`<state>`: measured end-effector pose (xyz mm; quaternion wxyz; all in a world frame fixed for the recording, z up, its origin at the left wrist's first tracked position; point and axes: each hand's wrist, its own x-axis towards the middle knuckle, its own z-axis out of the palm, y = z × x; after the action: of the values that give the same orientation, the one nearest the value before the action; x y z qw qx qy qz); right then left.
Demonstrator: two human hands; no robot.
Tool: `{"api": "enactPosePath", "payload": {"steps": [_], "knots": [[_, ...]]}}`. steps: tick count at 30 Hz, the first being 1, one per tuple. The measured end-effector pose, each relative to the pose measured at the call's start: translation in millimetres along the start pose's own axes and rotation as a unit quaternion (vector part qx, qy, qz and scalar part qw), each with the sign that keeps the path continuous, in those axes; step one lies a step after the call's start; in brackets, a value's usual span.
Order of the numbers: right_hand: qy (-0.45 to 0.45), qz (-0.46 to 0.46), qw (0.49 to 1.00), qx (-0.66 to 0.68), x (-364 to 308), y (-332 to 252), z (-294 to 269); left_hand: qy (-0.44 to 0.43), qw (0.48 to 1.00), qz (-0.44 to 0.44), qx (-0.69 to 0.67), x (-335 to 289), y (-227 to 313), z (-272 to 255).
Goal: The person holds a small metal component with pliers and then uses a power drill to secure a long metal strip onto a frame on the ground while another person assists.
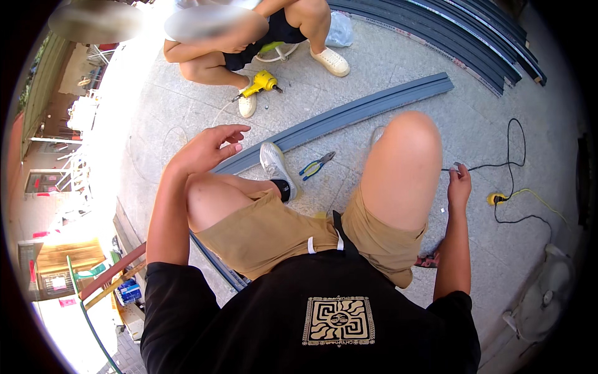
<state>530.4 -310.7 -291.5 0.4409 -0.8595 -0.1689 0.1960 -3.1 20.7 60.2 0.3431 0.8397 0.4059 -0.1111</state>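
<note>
My left hand (215, 146) is raised above my left knee, its fingers loosely bent and apart, holding nothing. Low beside my right knee, my right hand (460, 186) has its fingertips pinched together at a small greyish bit too small to name. A black cord (486, 166) shows on both sides of those fingertips; I cannot tell whether it is gripped or lies behind. Between my feet, pliers (317, 166) with blue and yellow-green handles lie on the floor. Past them a long grey channelled profile (374, 107) lies slantwise, its near end hidden by my left leg.
Across from me a person crouches on a low stool (278, 55), a yellow power tool (260, 83) by one shoe. More dark profiles (448, 37) are stacked at the far right. A yellow socket (496, 199) joins cords on the right, near a fan (542, 299).
</note>
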Motion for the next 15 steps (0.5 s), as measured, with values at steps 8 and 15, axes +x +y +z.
{"api": "enactPosePath", "payload": {"steps": [8, 15], "knots": [[-0.049, -0.035, 0.948, 0.312, -66, -229, -43, 0.021, 0.992, 0.126, 0.007, 30, 1, 24], [-0.32, -0.138, 0.849, 0.398, -161, -352, -17, 0.142, 0.958, 0.215, -0.126, 40, 40, 23]]}}
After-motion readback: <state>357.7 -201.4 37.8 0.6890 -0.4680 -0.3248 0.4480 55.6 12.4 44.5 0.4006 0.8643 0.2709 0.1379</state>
